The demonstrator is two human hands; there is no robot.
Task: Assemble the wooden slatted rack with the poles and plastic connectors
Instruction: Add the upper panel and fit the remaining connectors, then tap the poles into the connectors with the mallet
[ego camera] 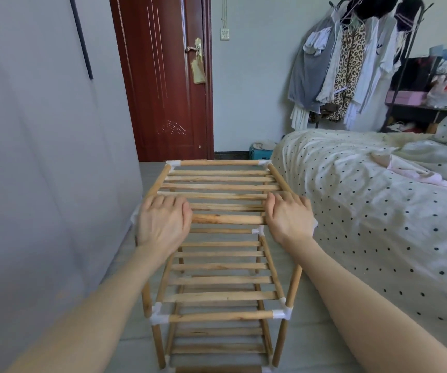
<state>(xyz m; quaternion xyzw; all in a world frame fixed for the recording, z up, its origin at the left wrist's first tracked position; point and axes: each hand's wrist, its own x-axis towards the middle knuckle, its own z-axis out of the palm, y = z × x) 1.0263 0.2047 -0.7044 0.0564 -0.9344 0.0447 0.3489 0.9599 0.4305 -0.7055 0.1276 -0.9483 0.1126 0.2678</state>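
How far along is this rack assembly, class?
Done: the lower slatted shelves stand joined by white connectors. In hand: the left hand and right hand press the top shelf's near corners down. Left: confirming those corners, hidden under the hands, are seated.

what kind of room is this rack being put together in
Most likely a bedroom in a home. A bed with a polka-dot cover sits to the right of the wooden rack, clothes hang on a stand by the far wall, and a dark red wooden door stands closed behind.
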